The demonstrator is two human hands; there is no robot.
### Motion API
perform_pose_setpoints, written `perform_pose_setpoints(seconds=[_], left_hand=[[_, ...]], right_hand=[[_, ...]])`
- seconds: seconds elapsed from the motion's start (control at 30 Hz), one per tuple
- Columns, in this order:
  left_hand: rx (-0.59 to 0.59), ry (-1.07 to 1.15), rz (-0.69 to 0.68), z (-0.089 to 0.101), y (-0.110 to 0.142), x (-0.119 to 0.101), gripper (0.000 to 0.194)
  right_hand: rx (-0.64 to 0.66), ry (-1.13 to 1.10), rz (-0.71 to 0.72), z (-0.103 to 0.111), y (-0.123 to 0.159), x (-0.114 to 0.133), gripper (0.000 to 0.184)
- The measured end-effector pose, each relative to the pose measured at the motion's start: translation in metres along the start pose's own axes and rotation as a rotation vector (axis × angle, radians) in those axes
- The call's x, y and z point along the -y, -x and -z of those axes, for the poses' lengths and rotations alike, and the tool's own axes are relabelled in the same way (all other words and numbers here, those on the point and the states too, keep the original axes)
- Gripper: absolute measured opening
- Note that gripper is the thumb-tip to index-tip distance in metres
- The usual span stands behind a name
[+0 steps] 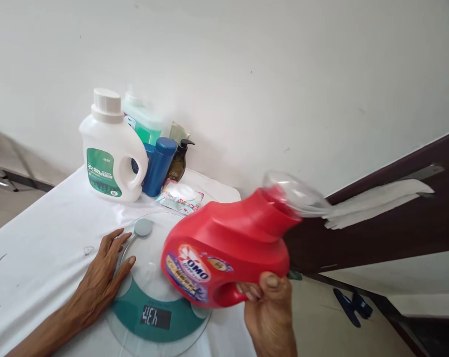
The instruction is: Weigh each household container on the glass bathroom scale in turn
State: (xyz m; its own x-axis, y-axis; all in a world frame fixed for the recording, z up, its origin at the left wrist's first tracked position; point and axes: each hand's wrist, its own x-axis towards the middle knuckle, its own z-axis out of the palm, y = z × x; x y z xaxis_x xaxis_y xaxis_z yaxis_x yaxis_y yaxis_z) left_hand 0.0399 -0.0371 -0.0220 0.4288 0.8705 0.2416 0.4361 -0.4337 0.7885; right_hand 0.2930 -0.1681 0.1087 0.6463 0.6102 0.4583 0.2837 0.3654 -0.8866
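Observation:
My right hand (271, 307) grips the handle of a red laundry detergent bottle (228, 238) with an OMO label. The bottle is tilted, its clear cap (297, 193) pointing right and blurred by motion. Under and left of it lies a round glass scale (155, 329) with a green band and a lit display (155, 317); its digits are hard to read. At the scale's left edge rests my left hand (107, 270), fingers stretched out and holding nothing. Whether the bottle touches the glass I cannot tell.
Behind the scale stand a white jug (111, 148), a green bottle (144, 119), a blue bottle (159, 166), a dark pump bottle (178, 161) and a wipes pack (182, 194). White cloth (61, 233) covers the table. Slippers (353, 305) lie on the floor at right.

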Motion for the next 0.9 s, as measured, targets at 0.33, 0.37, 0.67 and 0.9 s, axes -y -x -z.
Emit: perform_pose_setpoints(seconds=[0.33,0.37,0.67,0.9], left_hand=[[-0.044,-0.015,0.038,-0.003,0.001,-0.008,0.047],[-0.048,-0.016,0.039,-0.003,0.001,-0.009,0.046],[-0.047,-0.037,0.059,-0.002,0.000,-0.013,0.046],[0.008,-0.083,0.084,0.002,-0.001,-0.014,0.046]], right_hand=[[-0.506,0.035,-0.014,0.042,-0.103,-0.038,0.059],[-0.528,0.041,-0.001,0.041,-0.118,-0.047,0.059],[-0.620,0.141,-0.100,0.022,-0.199,-0.142,0.060],[-0.642,0.436,-0.055,0.031,-0.226,-0.185,0.051]])
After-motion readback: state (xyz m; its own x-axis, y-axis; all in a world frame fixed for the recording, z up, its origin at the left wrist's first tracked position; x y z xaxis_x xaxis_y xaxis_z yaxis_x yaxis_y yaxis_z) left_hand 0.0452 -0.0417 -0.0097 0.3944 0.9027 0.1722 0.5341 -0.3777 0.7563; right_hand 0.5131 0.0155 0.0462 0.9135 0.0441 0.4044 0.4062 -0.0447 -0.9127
